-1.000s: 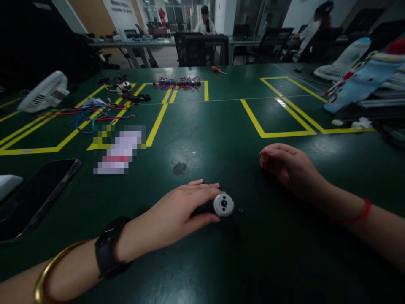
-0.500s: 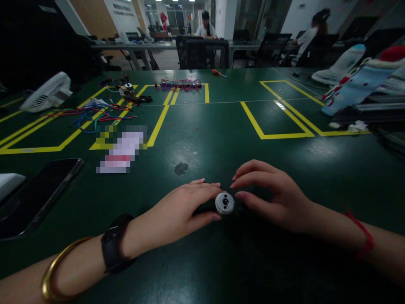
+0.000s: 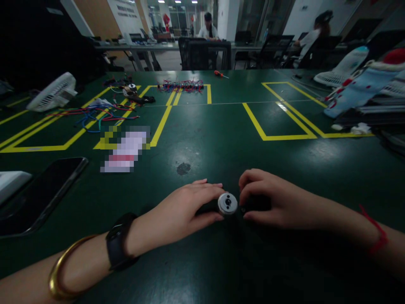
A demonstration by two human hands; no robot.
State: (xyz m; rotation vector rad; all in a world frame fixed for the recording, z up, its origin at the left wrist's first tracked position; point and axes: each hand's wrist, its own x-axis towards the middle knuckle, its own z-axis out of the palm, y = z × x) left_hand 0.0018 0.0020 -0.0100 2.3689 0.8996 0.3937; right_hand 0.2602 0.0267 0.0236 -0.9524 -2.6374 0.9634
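My left hand [image 3: 196,204] lies on the table with thumb and forefinger closed around a small round metal part [image 3: 228,204]. The part is silver, and its face turns toward me with a dark centre and small dark holes. Just to its right, a tiny dark piece [image 3: 243,209], too small to name, rests on the table. My right hand [image 3: 268,198] curves around that tiny piece. Its thumb is low, its fingers are bent above, and a gap shows between them.
A phone [image 3: 47,196] lies at the left. Loose wires [image 3: 98,112], a white fan [image 3: 53,93], bundled red and blue wires [image 3: 182,85] and a screwdriver [image 3: 220,74] are farther back. A blue plush-like item [image 3: 354,90] stands at the right. Two people sit in the background.
My right hand's fingers have bent inward and its thumb has lowered beside the tiny piece. My left hand keeps its hold on the round metal part. The whole view has shifted slightly.
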